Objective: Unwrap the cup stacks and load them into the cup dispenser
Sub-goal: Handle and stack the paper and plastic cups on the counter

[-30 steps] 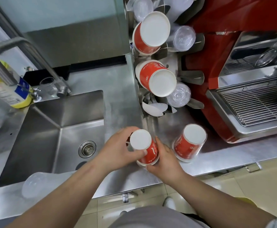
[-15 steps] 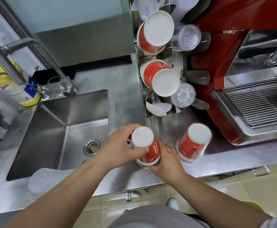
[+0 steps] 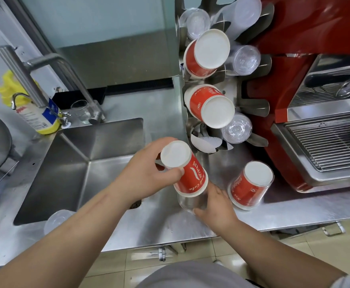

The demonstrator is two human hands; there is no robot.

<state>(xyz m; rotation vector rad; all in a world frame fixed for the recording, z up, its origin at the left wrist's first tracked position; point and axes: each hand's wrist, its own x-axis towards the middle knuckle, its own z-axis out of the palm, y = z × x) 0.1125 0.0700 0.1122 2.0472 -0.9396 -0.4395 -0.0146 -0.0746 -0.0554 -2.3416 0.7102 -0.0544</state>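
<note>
My left hand (image 3: 147, 175) grips the top of a red paper cup stack (image 3: 187, 173), held bottom-up above the steel counter. Clear plastic wrap (image 3: 187, 201) hangs loose below the stack's rim, and my right hand (image 3: 213, 203) grips that wrap from below. A second red cup stack (image 3: 251, 185), still in clear wrap, stands upside down on the counter to the right. The steel cup dispenser (image 3: 251, 104) rises behind, holding two red cup stacks (image 3: 208, 54) (image 3: 210, 104) and clear plastic cups (image 3: 237, 128). One lower slot (image 3: 206, 140) shows only a white paper piece.
A deep steel sink (image 3: 76, 163) lies to the left with a tall tap (image 3: 45, 65) and a yellow soap bottle (image 3: 34, 113). A clear plastic cup (image 3: 57, 218) lies at the sink's near edge. A red coffee machine with a wire drip grate (image 3: 328, 140) stands at right.
The red stack has lifted out of its wrap, which now hangs below the rim in my right hand. The view has shifted slightly.
</note>
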